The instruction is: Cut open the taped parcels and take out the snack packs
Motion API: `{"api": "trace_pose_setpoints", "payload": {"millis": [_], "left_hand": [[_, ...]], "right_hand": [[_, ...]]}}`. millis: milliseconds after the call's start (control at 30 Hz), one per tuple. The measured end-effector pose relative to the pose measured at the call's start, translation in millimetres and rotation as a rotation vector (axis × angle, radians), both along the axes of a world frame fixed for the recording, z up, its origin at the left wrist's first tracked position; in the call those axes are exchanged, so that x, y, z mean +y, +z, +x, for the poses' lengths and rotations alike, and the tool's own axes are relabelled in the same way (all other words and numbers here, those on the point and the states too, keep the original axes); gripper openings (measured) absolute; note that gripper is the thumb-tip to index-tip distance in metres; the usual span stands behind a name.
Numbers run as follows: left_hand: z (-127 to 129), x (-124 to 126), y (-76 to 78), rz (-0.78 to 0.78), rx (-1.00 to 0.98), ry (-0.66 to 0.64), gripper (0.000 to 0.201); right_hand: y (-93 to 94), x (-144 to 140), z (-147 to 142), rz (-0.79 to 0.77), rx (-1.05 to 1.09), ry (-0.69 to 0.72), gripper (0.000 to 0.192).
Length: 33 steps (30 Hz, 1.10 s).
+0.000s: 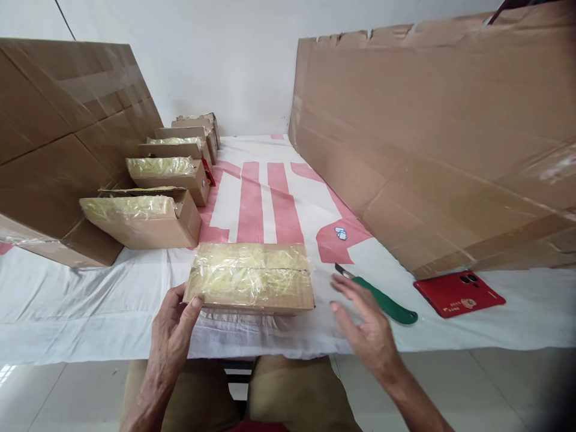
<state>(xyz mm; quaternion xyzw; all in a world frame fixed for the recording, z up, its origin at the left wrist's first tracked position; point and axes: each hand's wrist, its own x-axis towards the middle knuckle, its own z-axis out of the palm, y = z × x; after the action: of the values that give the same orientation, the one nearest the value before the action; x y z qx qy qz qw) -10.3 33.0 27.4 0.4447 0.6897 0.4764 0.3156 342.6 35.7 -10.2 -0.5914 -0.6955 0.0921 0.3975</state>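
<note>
A small cardboard box (pixel 252 279) lies at the table's front, its closed top covered with shiny yellowish clear tape. My left hand (pixel 175 321) grips its left end, the thumb on the top edge and the fingers round the side. To the right of the box, apart from it, my right hand (pixel 366 324) hovers with fingers spread, slightly blurred, holding nothing. Just beyond that hand rests a green-handled utility knife (pixel 389 305) on the cloth, its blade pointing toward the upper left.
Several opened taped boxes (pixel 144 222) stand in a row at the left, beside a large carton (pixel 67 144). A big cardboard sheet or carton (pixel 441 138) walls the right side. A red phone (pixel 459 294) lies at the right on the white-and-pink tablecloth (pixel 90 312).
</note>
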Motion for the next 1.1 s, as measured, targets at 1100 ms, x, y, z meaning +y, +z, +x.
{"api": "trace_pose_setpoints", "payload": {"millis": [1100], "left_hand": [[-10, 72, -9.5, 0.156, -0.461, -0.362, 0.070]], "right_hand": [[148.4, 48, -76, -0.027, -0.438, 0.480, 0.028]]}}
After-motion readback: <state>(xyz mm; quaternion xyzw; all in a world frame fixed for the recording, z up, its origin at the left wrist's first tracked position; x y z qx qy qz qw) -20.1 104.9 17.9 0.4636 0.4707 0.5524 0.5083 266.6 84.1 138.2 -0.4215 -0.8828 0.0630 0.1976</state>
